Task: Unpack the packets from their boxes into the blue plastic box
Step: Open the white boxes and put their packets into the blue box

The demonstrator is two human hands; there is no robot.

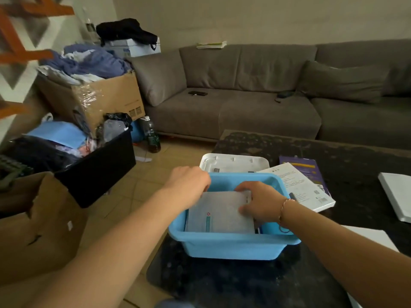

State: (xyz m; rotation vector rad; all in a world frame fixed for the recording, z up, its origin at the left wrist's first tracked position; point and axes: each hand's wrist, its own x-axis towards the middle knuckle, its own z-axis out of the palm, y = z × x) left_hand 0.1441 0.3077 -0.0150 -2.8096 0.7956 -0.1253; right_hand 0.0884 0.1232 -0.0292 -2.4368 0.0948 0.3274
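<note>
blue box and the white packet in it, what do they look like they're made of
Blue box: looks like moulded plastic, smooth and slightly glossy, with a rolled rim and rounded corners. White packet: probably thin matte plastic film or paper, since it is flat, pale and faintly translucent with a small printed label; the blur leaves that open.

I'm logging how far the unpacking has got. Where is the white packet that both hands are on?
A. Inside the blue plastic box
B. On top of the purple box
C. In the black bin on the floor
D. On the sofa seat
A: the white packet lies within the walls of the blue plastic box, with the left hand and right hand resting on it.
</note>
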